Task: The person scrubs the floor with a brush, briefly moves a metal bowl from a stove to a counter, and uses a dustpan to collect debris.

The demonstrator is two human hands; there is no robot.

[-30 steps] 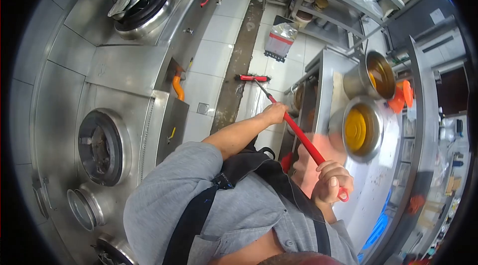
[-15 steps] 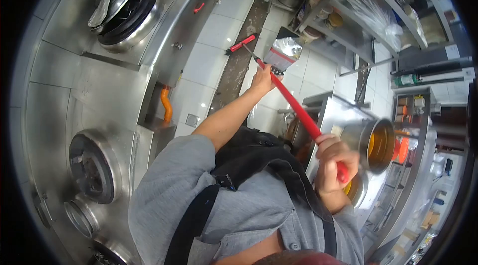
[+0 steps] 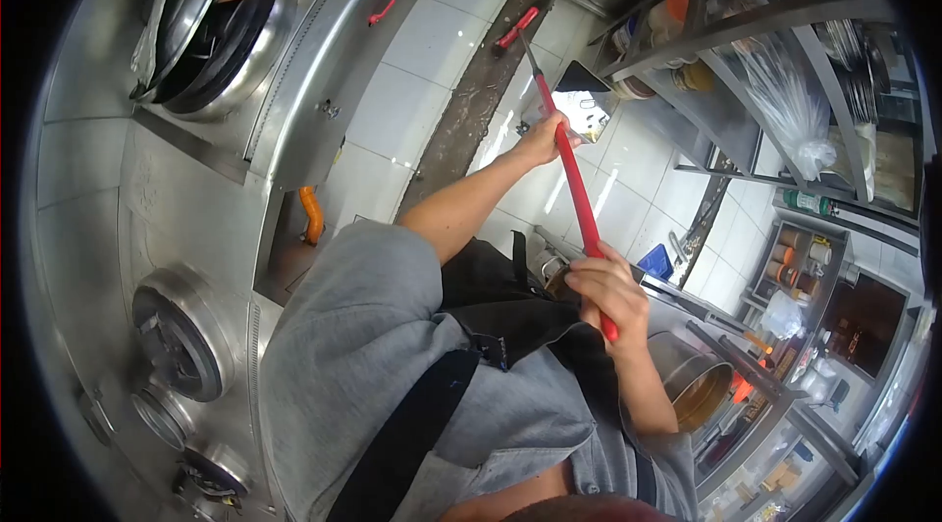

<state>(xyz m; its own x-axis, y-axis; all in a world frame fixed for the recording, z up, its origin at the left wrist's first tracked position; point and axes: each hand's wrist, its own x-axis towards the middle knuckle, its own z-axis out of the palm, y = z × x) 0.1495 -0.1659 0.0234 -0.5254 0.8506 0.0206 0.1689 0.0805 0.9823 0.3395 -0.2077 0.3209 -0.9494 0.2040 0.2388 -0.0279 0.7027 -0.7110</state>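
Note:
A long red pole (image 3: pixel 579 190) slants across the middle of the view, with a red brush head (image 3: pixel 517 27) at its far end over the dark floor channel (image 3: pixel 471 95). My left hand (image 3: pixel 549 141) is wrapped round the pole partway along. Near the pole's close end, my right hand (image 3: pixel 610 294) is closed on it, and the red tip sticks out below. Just beyond my left hand, a box with a shiny top (image 3: pixel 586 113) stands on the white tiles, partly hidden by the hand and pole.
Steel stoves with a wok (image 3: pixel 196 22) and a burner (image 3: pixel 182 336) line the left. Steel shelves (image 3: pixel 726 41) with bags and jars stand at the upper right. A steel pot (image 3: pixel 687 380) is beside my right forearm. A blue dustpan-like object (image 3: pixel 655 262) lies on the floor.
The brush head has moved up and to the right, farther along the channel. My right hand has moved left and down with the pole, which is now steeper. The camera view has shifted.

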